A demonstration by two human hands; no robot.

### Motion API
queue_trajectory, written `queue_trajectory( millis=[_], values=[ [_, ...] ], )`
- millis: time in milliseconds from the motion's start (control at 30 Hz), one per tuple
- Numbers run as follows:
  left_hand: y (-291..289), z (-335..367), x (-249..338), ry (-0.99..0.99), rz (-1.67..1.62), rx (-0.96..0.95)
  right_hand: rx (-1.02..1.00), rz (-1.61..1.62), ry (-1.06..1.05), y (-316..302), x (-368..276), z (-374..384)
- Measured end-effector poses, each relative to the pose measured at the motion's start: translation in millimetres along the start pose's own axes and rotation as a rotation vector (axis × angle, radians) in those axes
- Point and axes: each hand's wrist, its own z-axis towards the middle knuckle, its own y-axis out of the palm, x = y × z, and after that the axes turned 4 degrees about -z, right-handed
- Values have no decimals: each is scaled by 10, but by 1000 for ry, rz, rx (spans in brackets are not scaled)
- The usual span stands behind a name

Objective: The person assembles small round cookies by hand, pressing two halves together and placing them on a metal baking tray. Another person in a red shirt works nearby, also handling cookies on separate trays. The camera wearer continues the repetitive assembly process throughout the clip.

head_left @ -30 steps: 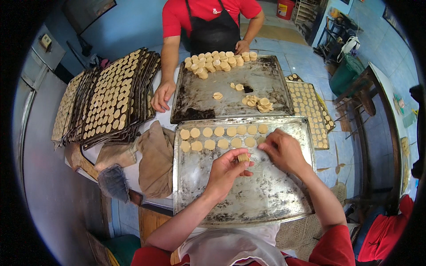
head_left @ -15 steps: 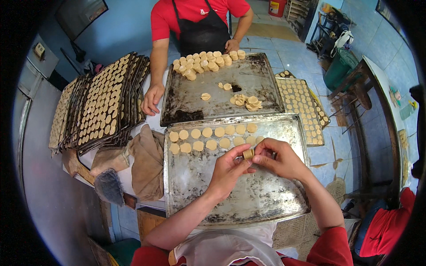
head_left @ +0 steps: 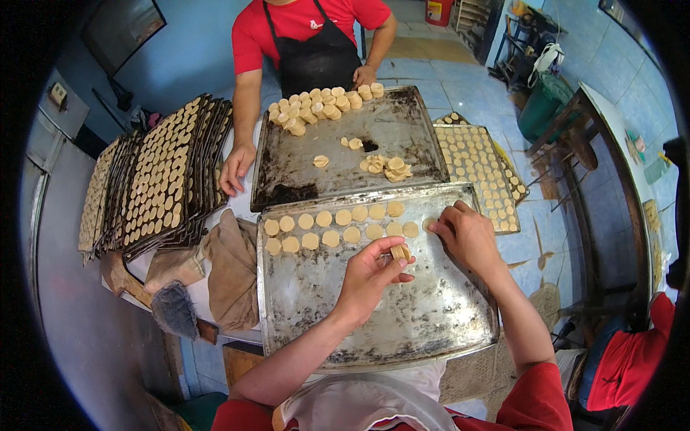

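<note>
A small stack of pale round dough discs [head_left: 400,252] is pinched between the thumb and fingers of my left hand [head_left: 368,276], above the middle of the near metal tray [head_left: 323,309]. My right hand [head_left: 468,235] is at the tray's right side, its thumb and fingertips on a single dough disc [head_left: 429,224] at the right end of the lower row. Two rows of flat discs [head_left: 330,238] lie along the far part of this tray.
Beyond it, a second tray [head_left: 302,158] carries stacked discs [head_left: 316,108] and dough scraps [head_left: 388,167]. A co-worker in a black apron [head_left: 316,57] stands there, one hand [head_left: 236,171] at its left edge. Filled trays [head_left: 165,172] lean at left, beside cloths [head_left: 233,266]; another filled tray [head_left: 478,169] sits right.
My right hand has moved right, away from the stack, to the end of the lower row with a disc. My left hand still holds the stack. The view has shifted slightly.
</note>
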Motion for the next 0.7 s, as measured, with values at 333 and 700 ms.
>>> queue_trajectory(
  millis=[333,700],
  values=[
    [134,20,-28,-16,12,-43,65,-3,10,-63,173,-105],
    [245,121,-67,-2,40,-96,-83,374,73,-184,-11,-277]
  ],
)
